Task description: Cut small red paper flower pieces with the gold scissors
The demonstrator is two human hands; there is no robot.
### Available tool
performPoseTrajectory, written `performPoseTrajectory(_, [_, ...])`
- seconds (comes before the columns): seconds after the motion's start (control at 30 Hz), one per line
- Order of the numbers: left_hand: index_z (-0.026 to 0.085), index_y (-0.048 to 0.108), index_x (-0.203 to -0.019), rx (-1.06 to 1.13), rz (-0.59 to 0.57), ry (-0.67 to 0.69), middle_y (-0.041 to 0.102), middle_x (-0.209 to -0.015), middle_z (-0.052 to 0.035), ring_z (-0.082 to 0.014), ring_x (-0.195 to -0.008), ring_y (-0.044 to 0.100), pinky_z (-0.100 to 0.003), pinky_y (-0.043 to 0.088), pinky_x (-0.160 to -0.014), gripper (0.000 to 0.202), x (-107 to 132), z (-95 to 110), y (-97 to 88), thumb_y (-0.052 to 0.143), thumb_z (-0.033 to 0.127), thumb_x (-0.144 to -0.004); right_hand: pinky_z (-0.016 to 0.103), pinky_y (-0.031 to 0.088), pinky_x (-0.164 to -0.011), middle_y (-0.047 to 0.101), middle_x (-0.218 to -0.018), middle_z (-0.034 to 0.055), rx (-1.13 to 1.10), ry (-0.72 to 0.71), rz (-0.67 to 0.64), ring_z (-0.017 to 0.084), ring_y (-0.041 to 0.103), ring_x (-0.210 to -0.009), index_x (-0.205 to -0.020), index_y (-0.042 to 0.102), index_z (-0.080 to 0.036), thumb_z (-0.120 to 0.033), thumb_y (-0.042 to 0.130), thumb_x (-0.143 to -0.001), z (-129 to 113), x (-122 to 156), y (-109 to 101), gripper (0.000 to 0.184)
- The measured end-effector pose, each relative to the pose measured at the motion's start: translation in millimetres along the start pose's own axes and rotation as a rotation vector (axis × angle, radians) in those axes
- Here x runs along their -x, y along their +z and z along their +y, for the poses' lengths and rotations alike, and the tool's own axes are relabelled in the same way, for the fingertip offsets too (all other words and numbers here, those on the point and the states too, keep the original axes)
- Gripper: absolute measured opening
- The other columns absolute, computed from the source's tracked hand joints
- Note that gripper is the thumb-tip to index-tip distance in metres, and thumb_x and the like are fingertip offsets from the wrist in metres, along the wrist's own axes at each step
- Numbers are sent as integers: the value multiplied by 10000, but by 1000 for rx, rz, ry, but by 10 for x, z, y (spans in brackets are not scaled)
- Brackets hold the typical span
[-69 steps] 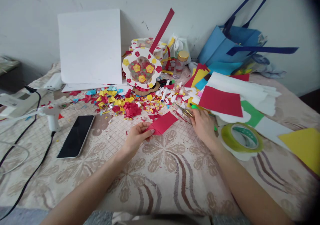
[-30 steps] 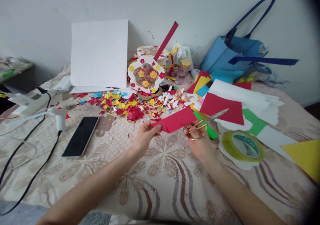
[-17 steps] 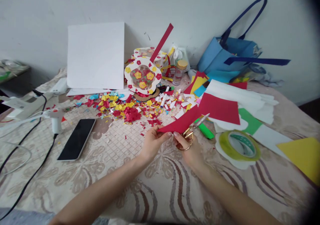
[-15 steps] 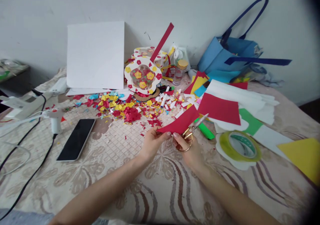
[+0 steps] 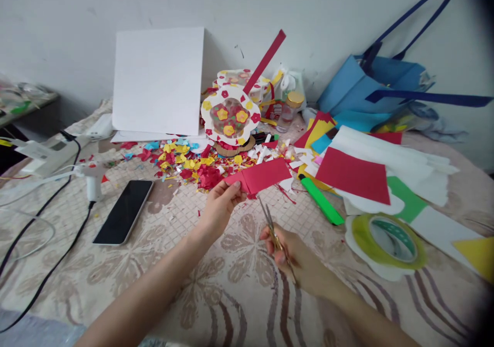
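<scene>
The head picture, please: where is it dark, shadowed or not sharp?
In the head view, the right edge darkens to black; a soft shadow falls on the wall beside the white board; the scissors look slightly soft, and the tape roll's print is too soft to read.

— How does the red paper (image 5: 268, 173) look, please?
— It is a long, plain rectangle, with a crease line across it near the left end. It is to the right of the phone (image 5: 123, 213). The left hand (image 5: 223, 205) pinches it at this end, and the other end points away from the phone, tilted a little upward.
— And the scissors (image 5: 269, 219)?
— They have silver blades and golden handles. They are also to the right of the phone, about level with its nearer end. The right hand (image 5: 287, 252) grips the handles, and the blades point forward. The tips are just beside the paper's lower edge; whether they touch, I cannot tell.
</scene>
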State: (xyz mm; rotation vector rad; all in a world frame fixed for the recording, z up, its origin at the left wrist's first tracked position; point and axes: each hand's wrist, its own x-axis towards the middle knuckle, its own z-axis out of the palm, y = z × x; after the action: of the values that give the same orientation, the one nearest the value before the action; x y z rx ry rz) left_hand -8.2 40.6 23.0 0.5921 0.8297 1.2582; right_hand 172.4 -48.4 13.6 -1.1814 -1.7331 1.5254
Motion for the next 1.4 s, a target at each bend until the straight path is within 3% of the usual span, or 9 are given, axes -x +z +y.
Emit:
performPoseTrajectory(0.2, [122, 621, -716, 67, 17, -82, 676, -658, -21, -117, -631, 641, -269, 522, -716, 150, 35, 8, 27, 734, 214, -680, 233, 237, -461, 373, -569, -62, -18, 54, 30, 98, 295, -484, -885, 473, -201, -630, 402, -845, 15, -24, 46, 437])
performPoseTrajectory(0.33, [128, 624, -745, 69, -18, -132, 704, -708, -40, -142, -662, 666, -317, 544, -750, 151, 98, -44, 65, 735, 204, -678, 235, 234, -460, 360, -549, -62, -14, 45, 69, 99, 302, -478, -845, 472, -194, -679, 347, -841, 4, -62, 56, 501])
performPoseTrajectory(0.47, [127, 628, -774, 21, -45, -187, 708, -718, -47, -144, -653, 670, -294, 553, -704, 165, 157, -82, 99, 729, 226, -689, 239, 258, -469, 374, -544, -55, -21, 50, 96, 107, 340, -481, -814, 468, -197, -727, 336, -810, 54, -88, 68, 546])
performPoseTrajectory(0.7, [125, 610, -724, 33, -39, -223, 701, -691, -38, -127, -625, 663, -255, 560, -662, 174, 188, -102, 120, 746, 220, -669, 235, 298, -495, 396, -572, -45, -18, 50, 102, 112, 369, -510, -834, 501, -193, -696, 340, -832, 111, -103, 71, 528])
performPoseTrajectory(1.4, [126, 620, -727, 18, -34, -219, 688, -684, -29, -125, -622, 650, -268, 554, -673, 170, 201, -119, 108, 745, 224, -667, 235, 307, -477, 406, -549, -43, -16, 54, 140, 115, 384, -497, -804, 501, -201, -680, 377, -829, 165, -116, 94, 495])
